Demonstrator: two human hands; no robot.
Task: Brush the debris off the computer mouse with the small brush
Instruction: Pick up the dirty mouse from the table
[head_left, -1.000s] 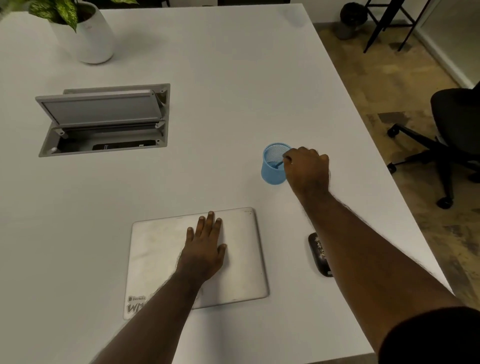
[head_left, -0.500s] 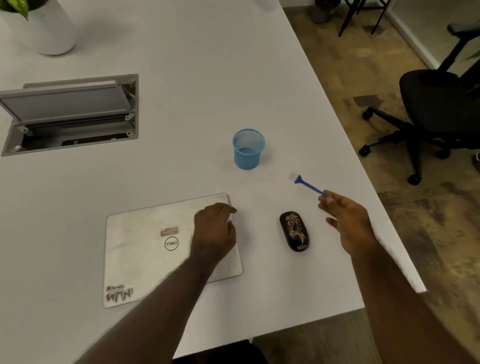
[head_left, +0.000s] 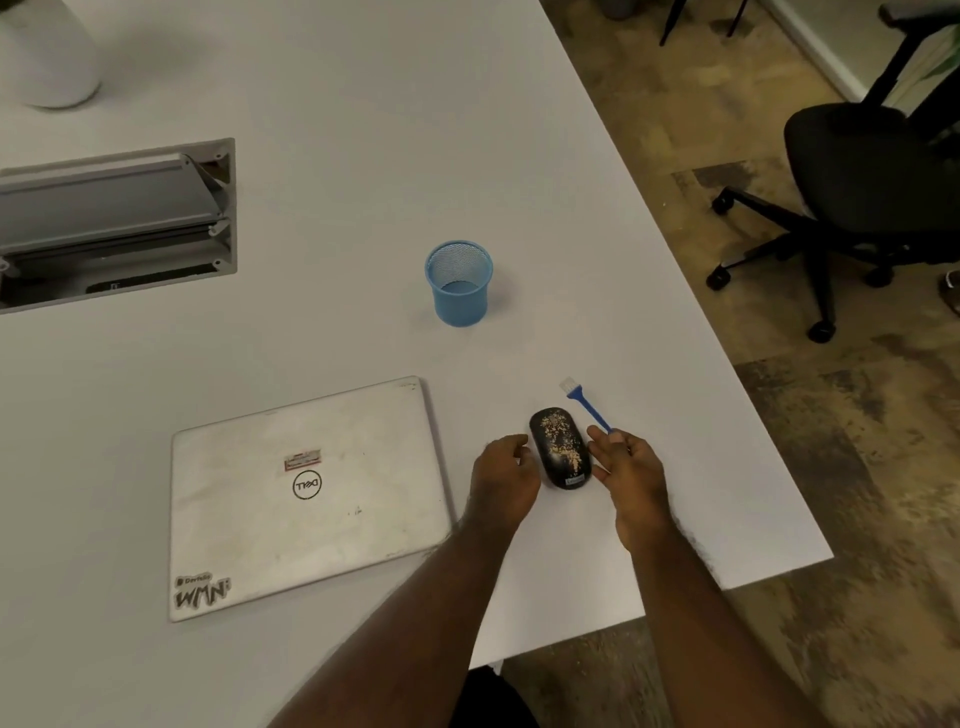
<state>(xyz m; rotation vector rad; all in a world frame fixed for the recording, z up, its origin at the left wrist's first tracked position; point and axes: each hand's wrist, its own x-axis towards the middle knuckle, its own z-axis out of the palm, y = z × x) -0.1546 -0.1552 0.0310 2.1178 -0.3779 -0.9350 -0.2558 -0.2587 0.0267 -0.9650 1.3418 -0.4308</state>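
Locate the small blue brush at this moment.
In the head view, the small blue-handled brush with white bristles is held in the right hand, angled up beyond the right side of the black debris-speckled computer mouse.

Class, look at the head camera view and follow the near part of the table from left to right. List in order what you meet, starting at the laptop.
Laptop → left hand → computer mouse → right hand, which holds the small brush.
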